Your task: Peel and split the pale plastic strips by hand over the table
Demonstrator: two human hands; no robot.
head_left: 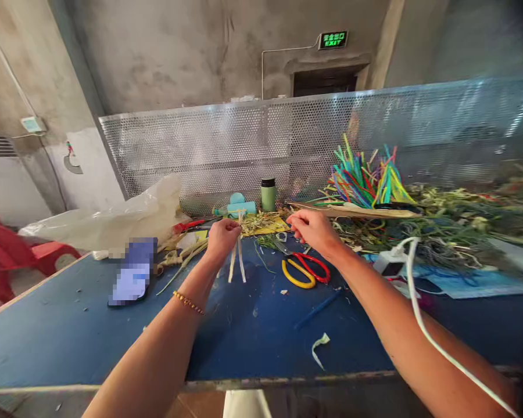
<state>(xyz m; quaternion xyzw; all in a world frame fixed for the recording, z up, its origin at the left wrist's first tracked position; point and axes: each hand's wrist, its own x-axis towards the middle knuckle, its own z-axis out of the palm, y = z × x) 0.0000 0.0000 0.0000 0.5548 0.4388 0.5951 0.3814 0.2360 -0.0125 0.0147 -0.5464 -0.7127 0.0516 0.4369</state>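
Note:
My left hand (225,235) is closed in a pinch on pale flat plant strips (239,261). Two strip ends hang below the fingers and a short crossed part sticks up above them. To the right, my right hand (310,227) is raised with its fingers curled and thumb pressed in; what it holds, if anything, is too small to make out. Beneath it on the blue table (253,337) lie scissors (305,270) with one red and one yellow handle loop. A blue stick-like tool (317,309) and a curled pale scrap (320,349) lie nearer to me.
A phone (133,273) lies left, beside a clear plastic bag (108,217). Behind my hands stands a green bottle (268,196). Colourful pipe cleaners (368,174) and heaped plant fibres (453,226) fill the right. A white cable (418,307) with a charger (390,262) crosses my right arm.

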